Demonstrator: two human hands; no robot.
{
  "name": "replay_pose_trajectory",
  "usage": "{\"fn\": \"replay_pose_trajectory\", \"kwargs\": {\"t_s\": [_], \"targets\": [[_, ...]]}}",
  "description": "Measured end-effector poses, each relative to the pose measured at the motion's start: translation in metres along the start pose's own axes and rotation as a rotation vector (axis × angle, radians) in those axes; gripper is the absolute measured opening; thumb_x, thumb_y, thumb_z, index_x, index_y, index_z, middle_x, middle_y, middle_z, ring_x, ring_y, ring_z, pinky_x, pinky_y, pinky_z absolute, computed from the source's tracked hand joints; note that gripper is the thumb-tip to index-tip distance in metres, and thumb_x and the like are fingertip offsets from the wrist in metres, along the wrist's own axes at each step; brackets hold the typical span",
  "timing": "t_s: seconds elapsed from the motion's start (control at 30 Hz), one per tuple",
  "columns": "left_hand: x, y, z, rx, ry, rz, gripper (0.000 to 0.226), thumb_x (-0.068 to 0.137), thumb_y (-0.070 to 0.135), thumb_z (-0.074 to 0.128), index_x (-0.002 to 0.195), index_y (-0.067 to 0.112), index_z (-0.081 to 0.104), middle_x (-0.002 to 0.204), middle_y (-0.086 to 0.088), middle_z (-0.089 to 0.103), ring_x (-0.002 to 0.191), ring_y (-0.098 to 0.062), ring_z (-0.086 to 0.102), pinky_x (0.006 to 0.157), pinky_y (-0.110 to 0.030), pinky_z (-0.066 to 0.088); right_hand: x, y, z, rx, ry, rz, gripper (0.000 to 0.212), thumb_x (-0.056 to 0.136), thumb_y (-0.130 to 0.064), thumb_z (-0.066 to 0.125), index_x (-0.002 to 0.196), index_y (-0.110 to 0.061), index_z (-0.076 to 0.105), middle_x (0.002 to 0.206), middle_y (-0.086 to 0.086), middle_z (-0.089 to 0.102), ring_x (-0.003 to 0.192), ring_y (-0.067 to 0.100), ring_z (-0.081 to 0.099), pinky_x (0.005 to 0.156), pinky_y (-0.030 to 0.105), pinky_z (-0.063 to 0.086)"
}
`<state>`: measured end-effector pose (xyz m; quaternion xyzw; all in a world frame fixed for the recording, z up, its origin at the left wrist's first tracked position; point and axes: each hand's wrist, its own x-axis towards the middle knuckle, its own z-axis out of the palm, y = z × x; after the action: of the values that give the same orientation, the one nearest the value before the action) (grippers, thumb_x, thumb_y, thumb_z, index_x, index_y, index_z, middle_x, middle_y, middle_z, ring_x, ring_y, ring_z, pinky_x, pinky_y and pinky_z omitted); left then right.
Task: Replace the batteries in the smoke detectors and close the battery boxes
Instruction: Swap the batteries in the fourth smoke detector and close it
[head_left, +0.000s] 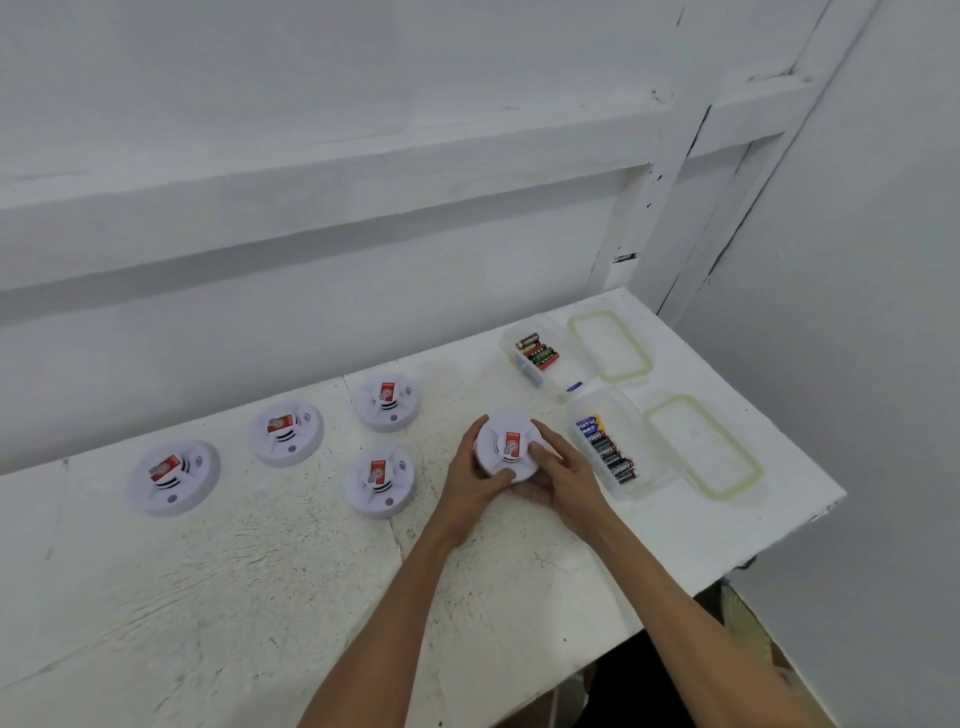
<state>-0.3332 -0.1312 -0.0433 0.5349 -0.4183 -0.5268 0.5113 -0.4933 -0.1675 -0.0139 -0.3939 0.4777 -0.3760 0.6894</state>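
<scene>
A round white smoke detector (506, 441) with a red label on top is held just above the table, right of centre. My left hand (475, 473) grips its left rim and underside. My right hand (558, 475) grips its right rim, thumb on the top face. Several other white detectors with red labels lie face up on the table (260, 571): one at far left (173, 477), one further back (285, 431), one behind the middle (386, 401), one at the middle (378, 480). Two open clear boxes hold batteries: the far box (537, 358) and the near box (610, 447).
Two clear lids with green seals lie right of the boxes, the far lid (610, 345) and the near lid (704, 447). White walls close in behind and to the right. The table's right edge runs just past the lids.
</scene>
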Motion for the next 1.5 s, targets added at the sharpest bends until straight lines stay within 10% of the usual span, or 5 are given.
{"fn": "replay_pose_trajectory", "kwargs": {"t_s": [1.17,1.5], "targets": [[-0.0021,-0.0028,0.0007,0.001,0.015,0.001,0.078,0.081,0.019,0.076,0.15,0.027,0.04,0.15,0.006,0.052,0.134,-0.009,0.054,0.106,-0.032,0.051,-0.0056,0.0006,0.007,0.095,0.088,-0.048,0.035,0.099,-0.01,0.058,0.133,-0.015,0.063,0.12,0.009,0.072,0.107,0.028,0.071,0.075,0.035,0.062],[0.0016,-0.0018,-0.0061,-0.488,0.018,-0.216,0.05,0.105,0.001,0.041,0.152,0.015,0.045,0.147,-0.013,0.058,0.132,-0.037,0.058,0.095,-0.051,0.057,-0.0058,-0.0003,0.0057,0.051,0.039,-0.053,0.036,0.1,-0.014,0.058,0.136,-0.019,0.061,0.121,0.005,0.072,0.111,0.026,0.069,0.086,0.043,0.06]]}}
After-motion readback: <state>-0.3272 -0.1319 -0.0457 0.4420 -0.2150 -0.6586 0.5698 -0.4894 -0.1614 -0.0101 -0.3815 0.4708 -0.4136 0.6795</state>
